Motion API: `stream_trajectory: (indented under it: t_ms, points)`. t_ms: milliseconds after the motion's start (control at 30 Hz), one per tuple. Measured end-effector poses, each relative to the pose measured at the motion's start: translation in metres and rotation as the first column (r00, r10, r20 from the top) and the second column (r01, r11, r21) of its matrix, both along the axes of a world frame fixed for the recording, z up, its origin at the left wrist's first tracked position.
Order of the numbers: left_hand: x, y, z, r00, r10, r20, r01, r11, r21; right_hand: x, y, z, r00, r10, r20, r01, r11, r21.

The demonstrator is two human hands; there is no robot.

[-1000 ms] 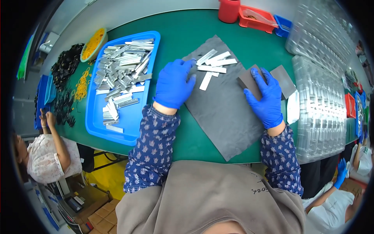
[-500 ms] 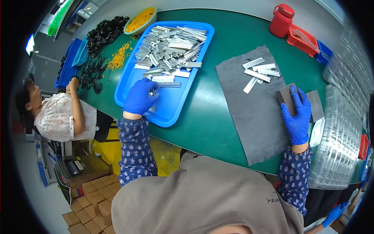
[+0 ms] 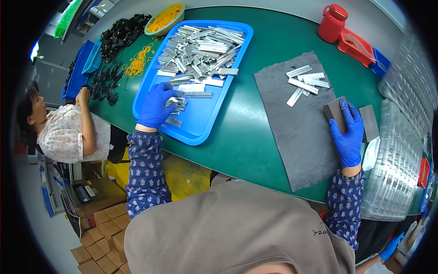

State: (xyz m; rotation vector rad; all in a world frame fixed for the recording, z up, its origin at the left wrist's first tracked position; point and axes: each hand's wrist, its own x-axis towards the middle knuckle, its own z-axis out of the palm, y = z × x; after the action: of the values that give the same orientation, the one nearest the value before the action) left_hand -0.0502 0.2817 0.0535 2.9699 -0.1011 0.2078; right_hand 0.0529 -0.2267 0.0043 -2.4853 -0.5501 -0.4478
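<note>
My left hand (image 3: 156, 107), in a blue glove, is over the near left part of a blue tray (image 3: 200, 130). Its fingers are curled round a few short silvery metal bars (image 3: 178, 103); the palm hides part of them. One more bar (image 3: 174, 121) lies just below the fingertips. A large heap of such metal bars (image 3: 200, 52) fills the tray's far half. My right hand (image 3: 349, 134), gloved alike, grips a dark grey block (image 3: 335, 115) at the right edge of a grey cloth (image 3: 292, 132). Several metal bars (image 3: 303, 84) lie crossed on the cloth's far part.
Another grey block (image 3: 369, 122) lies right of my right hand, near stacked clear plastic trays (image 3: 394, 160). A red flask (image 3: 332, 23) and red bin (image 3: 356, 47) stand at the back right. Yellow bands (image 3: 136, 63) and black cords (image 3: 105, 84) lie left. A co-worker (image 3: 68, 132) sits beyond.
My left hand has shifted slightly left, its fingers loosening somewhat, and more metal bars show at its fingertips. My right hand keeps its grip on the grey block.
</note>
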Motion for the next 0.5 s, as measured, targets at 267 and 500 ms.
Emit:
stream_trajectory:
  t_ms: [267, 500]
  points:
    - [0.019, -0.086, 0.028, 0.984, 0.041, 0.176, 0.042, 0.896, -0.443, 0.002, -0.005, -0.005, 1.000, -0.011, -0.010, 0.011, 1.000, 0.009]
    - [0.063, -0.263, -0.015, 0.807, -0.553, 0.206, 0.585, 0.705, -0.402, 0.005, -0.002, -0.001, 1.000, 0.010, 0.026, -0.012, 0.996, 0.083]
